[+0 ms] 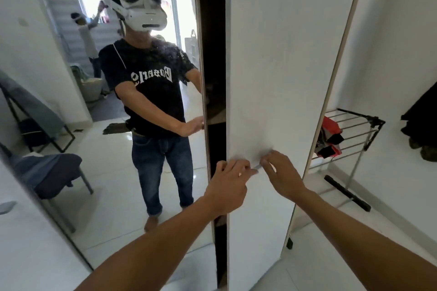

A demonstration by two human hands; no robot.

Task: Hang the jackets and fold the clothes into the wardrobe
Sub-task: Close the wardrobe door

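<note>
- Mirror door (94, 125) fills the left half of the frame; in it a chair (54, 172) with dark clothes draped over it shows at lower left, and a person wearing a white headset stands reflected at centre.
- Dark gap (212, 54) between the mirror door and the white wardrobe door (272, 54) runs down the middle of the frame; the wardrobe is barely open and nothing inside can be made out.
- Left hand (227, 184), at lower centre, has its fingers curled at the white door's left edge, seemingly pinching the small handle (257, 167).
- Right hand (281, 172), just beside it, touches the same handle with bent fingertips; whether it truly grips cannot be told.
- Drying rack (350, 132) stands at right of the frame, with red and black clothes (328, 139) hanging on it, well apart from the wardrobe opening; a dark garment (421, 120) hangs at the far right edge.
- Judgement: the step is opening the door. One hand pulling steadily outward should do, freeing the other to fetch clothes.
</note>
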